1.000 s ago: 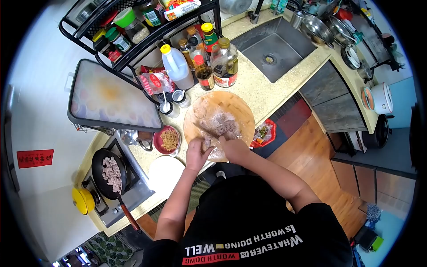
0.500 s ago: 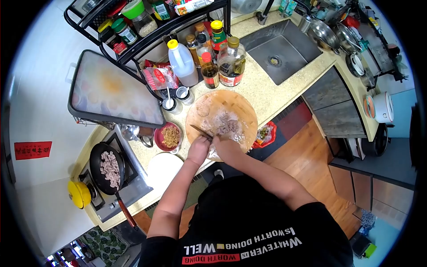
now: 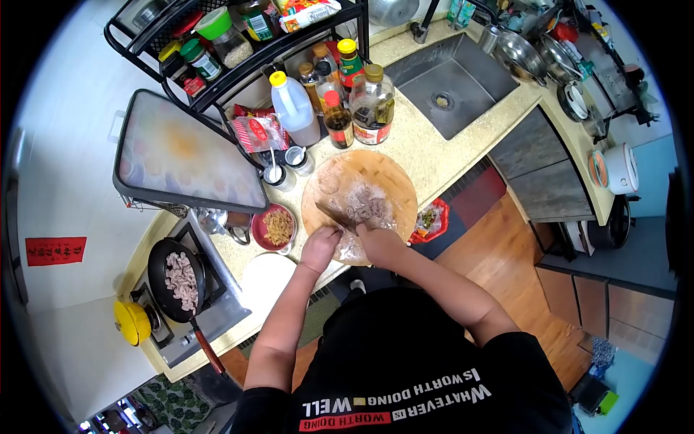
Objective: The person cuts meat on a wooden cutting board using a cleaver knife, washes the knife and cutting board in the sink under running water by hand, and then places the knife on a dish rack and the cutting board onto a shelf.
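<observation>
On the round wooden cutting board (image 3: 396,173), my right hand (image 3: 381,246) is closed around the handle of a knife (image 3: 334,215), with the blade pointing to the upper left. Just left of the blade, at the board's lower left edge, my left hand (image 3: 319,248) has its fingers curled in; what they press or hold is hidden. Pinkish-grey chopped meat (image 3: 374,210) lies past the knife, amid a whitish film or residue on the board. Left of my left hand are a red bowl (image 3: 259,233) of tan minced food and a white plate (image 3: 269,278).
A frying pan (image 3: 160,289) with pale meat pieces sits on the stove at left. Bottles (image 3: 293,108) and two small jars (image 3: 299,160) stand behind the board. A sink (image 3: 463,83) lies to the right, and a red container (image 3: 432,226) of scraps is below the counter edge.
The knife blade now shows more of its flat side, and my right hand has shifted slightly right. My left hand is a little lower. The whole view has tilted slightly.
</observation>
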Tool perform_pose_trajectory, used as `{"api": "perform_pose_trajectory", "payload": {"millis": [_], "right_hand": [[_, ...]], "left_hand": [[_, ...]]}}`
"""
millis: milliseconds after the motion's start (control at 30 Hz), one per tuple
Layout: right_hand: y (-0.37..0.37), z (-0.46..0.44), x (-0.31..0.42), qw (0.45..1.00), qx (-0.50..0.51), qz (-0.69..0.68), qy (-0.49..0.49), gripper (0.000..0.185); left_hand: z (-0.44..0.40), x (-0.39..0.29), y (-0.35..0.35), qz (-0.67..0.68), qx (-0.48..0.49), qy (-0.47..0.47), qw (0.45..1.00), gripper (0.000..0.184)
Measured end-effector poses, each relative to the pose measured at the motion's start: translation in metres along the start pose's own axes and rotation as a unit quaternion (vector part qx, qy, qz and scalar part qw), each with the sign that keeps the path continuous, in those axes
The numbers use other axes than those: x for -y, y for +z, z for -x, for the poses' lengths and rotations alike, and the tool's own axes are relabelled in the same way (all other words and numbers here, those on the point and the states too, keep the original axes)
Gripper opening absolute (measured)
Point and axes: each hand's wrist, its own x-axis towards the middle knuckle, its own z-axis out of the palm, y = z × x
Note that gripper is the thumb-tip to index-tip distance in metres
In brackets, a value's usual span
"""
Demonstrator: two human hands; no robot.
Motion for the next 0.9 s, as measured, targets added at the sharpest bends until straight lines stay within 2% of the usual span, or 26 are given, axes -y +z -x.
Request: {"api": "perform_pose_trajectory", "payload": {"millis": [100, 200, 333, 400, 500, 533, 633, 667, 700, 767, 800, 833, 900], "right_hand": [[0.004, 0.01, 0.003, 0.999, 0.045, 0.012, 0.006, 0.022], [0.0, 0.019, 0.004, 1.0, 0.001, 0.018, -0.013, 0.024], [-0.015, 0.03, -0.01, 0.994, -0.015, -0.026, 0.101, 0.026], [-0.009, 0.035, -0.03, 0.982, -0.041, -0.068, 0.172, 0.032], [-0.01, 0.045, -0.05, 0.952, -0.164, -0.18, 0.187, 0.031], [0.003, 0.043, -0.065, 0.941, -0.24, -0.193, 0.137, 0.033], [-0.005, 0.051, -0.079, 0.875, -0.139, -0.39, 0.253, 0.031], [0.01, 0.05, -0.09, 0.878, -0.161, -0.394, 0.221, 0.029], [0.009, 0.049, -0.089, 0.876, -0.138, -0.403, 0.225, 0.034], [0.007, 0.046, -0.077, 0.893, -0.14, -0.359, 0.231, 0.038], [0.036, 0.038, -0.093, 0.92, -0.176, -0.295, 0.188, 0.041], [0.038, 0.034, -0.089, 0.934, -0.197, -0.259, 0.146, 0.033], [0.039, 0.026, -0.079, 0.934, -0.203, -0.276, 0.104, 0.034]], "left_hand": [[-0.001, 0.003, -0.001, -0.004, 0.024, 0.0, 1.0, 0.017], [-0.002, 0.003, -0.001, -0.002, 0.029, -0.008, 1.0, 0.014], [-0.01, -0.002, -0.001, 0.048, -0.022, 0.012, 0.999, 0.016], [-0.014, -0.002, 0.006, 0.047, -0.009, -0.027, 0.998, 0.02], [-0.024, -0.007, 0.014, 0.099, -0.04, -0.12, 0.987, 0.027], [-0.029, -0.011, 0.016, 0.126, -0.056, -0.155, 0.978, 0.03], [-0.049, -0.023, 0.024, 0.124, -0.168, -0.169, 0.963, 0.034], [-0.052, -0.02, 0.035, 0.142, -0.151, -0.174, 0.963, 0.045], [-0.059, -0.026, 0.038, 0.129, -0.152, -0.175, 0.964, 0.048], [-0.076, -0.043, 0.044, 0.101, -0.157, -0.179, 0.966, 0.054], [-0.083, -0.048, 0.051, 0.092, -0.162, -0.19, 0.964, 0.061], [-0.09, -0.053, 0.056, 0.097, -0.177, -0.191, 0.961, 0.06], [-0.102, -0.062, 0.064, 0.097, -0.191, -0.221, 0.952, 0.058]]}}
